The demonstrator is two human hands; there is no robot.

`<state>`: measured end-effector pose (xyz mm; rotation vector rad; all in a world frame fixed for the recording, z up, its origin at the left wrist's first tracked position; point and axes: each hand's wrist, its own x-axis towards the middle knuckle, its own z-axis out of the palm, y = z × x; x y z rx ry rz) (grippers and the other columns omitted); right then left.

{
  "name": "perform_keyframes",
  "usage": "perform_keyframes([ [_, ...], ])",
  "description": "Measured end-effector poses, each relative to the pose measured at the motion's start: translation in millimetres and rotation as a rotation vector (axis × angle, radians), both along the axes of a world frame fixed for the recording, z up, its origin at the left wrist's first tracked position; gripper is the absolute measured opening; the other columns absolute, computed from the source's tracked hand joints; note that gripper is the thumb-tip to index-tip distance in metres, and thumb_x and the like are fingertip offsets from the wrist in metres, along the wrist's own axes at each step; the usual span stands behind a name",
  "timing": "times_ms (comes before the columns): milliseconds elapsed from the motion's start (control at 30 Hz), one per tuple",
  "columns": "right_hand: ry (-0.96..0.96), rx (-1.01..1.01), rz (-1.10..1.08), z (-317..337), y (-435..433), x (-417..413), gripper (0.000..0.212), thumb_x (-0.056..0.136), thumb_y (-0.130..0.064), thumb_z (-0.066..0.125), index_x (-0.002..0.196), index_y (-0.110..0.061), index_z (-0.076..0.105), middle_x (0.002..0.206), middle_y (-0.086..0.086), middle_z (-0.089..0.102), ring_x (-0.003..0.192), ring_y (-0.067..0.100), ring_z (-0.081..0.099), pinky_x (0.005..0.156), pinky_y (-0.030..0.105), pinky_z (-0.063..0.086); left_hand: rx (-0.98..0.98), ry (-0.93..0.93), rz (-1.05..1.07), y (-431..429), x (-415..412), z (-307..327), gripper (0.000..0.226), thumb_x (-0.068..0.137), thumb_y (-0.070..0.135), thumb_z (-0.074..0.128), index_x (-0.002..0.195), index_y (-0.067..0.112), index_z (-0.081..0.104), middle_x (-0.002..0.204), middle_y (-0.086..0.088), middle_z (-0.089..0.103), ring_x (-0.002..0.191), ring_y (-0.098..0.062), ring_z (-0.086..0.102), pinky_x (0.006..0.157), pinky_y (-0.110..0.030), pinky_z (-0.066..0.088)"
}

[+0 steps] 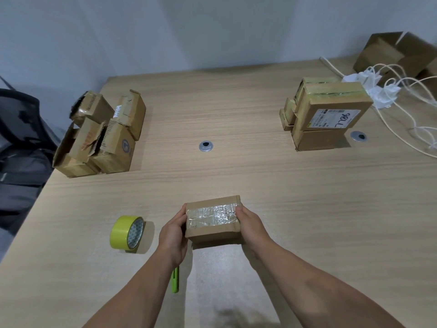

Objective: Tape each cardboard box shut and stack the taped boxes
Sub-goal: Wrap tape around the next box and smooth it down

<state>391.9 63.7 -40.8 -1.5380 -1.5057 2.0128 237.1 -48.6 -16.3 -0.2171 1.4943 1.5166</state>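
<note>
At 6 o'clock, low over the surface (236, 174), the left hand (173, 235) and right hand (251, 227) hold a small cardboard box (212, 223) by its ends, fingers (239, 210) curled round it. Taping seems next, so one hand must let go to fetch the yellow tape roll (126, 232) at 9 o'clock. The taped stack (328, 112) waits at 2 o'clock.

Beyond the box (212, 223) in my fingers (239, 210), open worktop (236, 171) runs ahead to a grommet (206, 146). Tape (123, 232) stands near on their left; a cutter (175, 280) lies behind, under my left wrist. Open boxes (101, 136) crowd far ahead-left, the stack (331, 107) and cables (380, 93) far ahead-right.
</note>
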Motion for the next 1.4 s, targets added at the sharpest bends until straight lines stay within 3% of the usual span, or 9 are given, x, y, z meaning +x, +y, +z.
perform_keyframes([
  [133,-0.010,-0.049,-0.030,-9.8,0.2,-6.2,0.085,0.074,-0.077,0.041,0.148,-0.034,0.049,0.148,-0.006,0.054,0.137,0.020,0.049,0.117,0.048,0.036,-0.025,0.018,-0.023,-1.1,-0.6,3.4,0.035,0.098,0.005,0.052,0.127,0.015,0.069,0.117,-0.006,0.073,0.102,-0.022,0.072,0.073,-0.030,0.060],
  [267,-0.025,-0.154,-0.133,-18.7,12.2,-14.3,0.097,0.059,-0.090,0.041,0.134,-0.032,0.062,0.133,-0.001,0.065,0.124,0.028,0.059,0.108,0.052,0.045,-0.062,0.053,-0.049,6.3,4.5,12.6,0.025,0.097,0.030,0.062,0.108,0.013,0.075,0.102,-0.008,0.077,0.087,-0.024,0.075,0.076,-0.036,0.055],
  [500,0.002,-0.165,-0.101,-26.0,15.0,-7.9,0.075,0.065,-0.077,0.050,0.124,-0.035,0.068,0.133,-0.002,0.066,0.127,0.029,0.058,0.109,0.057,0.043,-0.048,0.075,-0.068,3.8,2.9,13.2,0.030,0.101,0.023,0.057,0.127,0.013,0.068,0.114,-0.008,0.074,0.105,-0.027,0.071,0.088,-0.039,0.056],
  [700,0.044,-0.165,-0.087,-16.1,10.1,-4.9,0.044,0.083,-0.060,0.050,0.111,-0.034,0.073,0.116,-0.003,0.073,0.115,0.027,0.065,0.106,0.056,0.045,-0.043,0.051,-0.045,2.9,6.9,16.7,0.035,0.103,0.008,0.042,0.119,0.024,0.069,0.111,-0.003,0.075,0.099,-0.022,0.072,0.071,-0.031,0.059],
  [867,0.044,-0.148,-0.101,-24.5,11.1,-6.2,0.047,0.078,-0.048,0.047,0.110,-0.021,0.069,0.117,0.011,0.071,0.116,0.038,0.062,0.107,0.055,0.043,-0.045,0.077,-0.124,4.6,11.5,24.0,0.053,0.096,-0.001,0.034,0.100,0.025,0.080,0.106,-0.009,0.076,0.098,-0.027,0.071,0.083,-0.038,0.055],
  [967,0.035,-0.146,-0.098,-26.1,9.7,-6.5,0.047,0.075,-0.042,0.043,0.107,-0.020,0.068,0.119,0.015,0.068,0.117,0.040,0.060,0.105,0.046,0.043,-0.042,0.092,-0.143,3.5,11.9,24.0,0.060,0.094,-0.003,0.031,0.087,0.027,0.082,0.102,-0.008,0.077,0.092,-0.025,0.071,0.085,-0.038,0.054],
  [1100,0.048,-0.146,-0.093,-29.5,9.2,-4.8,0.057,0.062,-0.042,0.045,0.111,-0.025,0.068,0.116,0.014,0.069,0.113,0.036,0.062,0.104,0.049,0.045,-0.035,0.109,-0.169,3.2,13.6,24.2,0.065,0.091,-0.006,0.027,0.080,0.029,0.082,0.093,-0.003,0.078,0.084,-0.019,0.072,0.083,-0.036,0.052],
  [1267,0.092,-0.162,-0.096,-9.4,4.9,0.8,0.040,0.086,-0.028,0.041,0.106,-0.025,0.075,0.112,0.015,0.073,0.113,0.039,0.066,0.103,0.056,0.046,-0.028,0.137,-0.198,3.1,15.5,26.7,0.066,0.084,-0.009,0.027,0.081,0.028,0.082,0.093,-0.004,0.076,0.086,-0.021,0.070,0.089,-0.037,0.051],
  [1400,0.124,-0.174,-0.094,0.2,2.1,2.8,0.045,0.075,-0.022,0.040,0.101,-0.030,0.077,0.104,0.011,0.076,0.103,0.033,0.070,0.100,0.054,0.050,-0.029,0.136,-0.213,2.2,16.2,27.2,0.063,0.081,-0.010,0.030,0.087,0.027,0.081,0.097,-0.006,0.076,0.088,-0.023,0.070,0.086,-0.038,0.052],
])
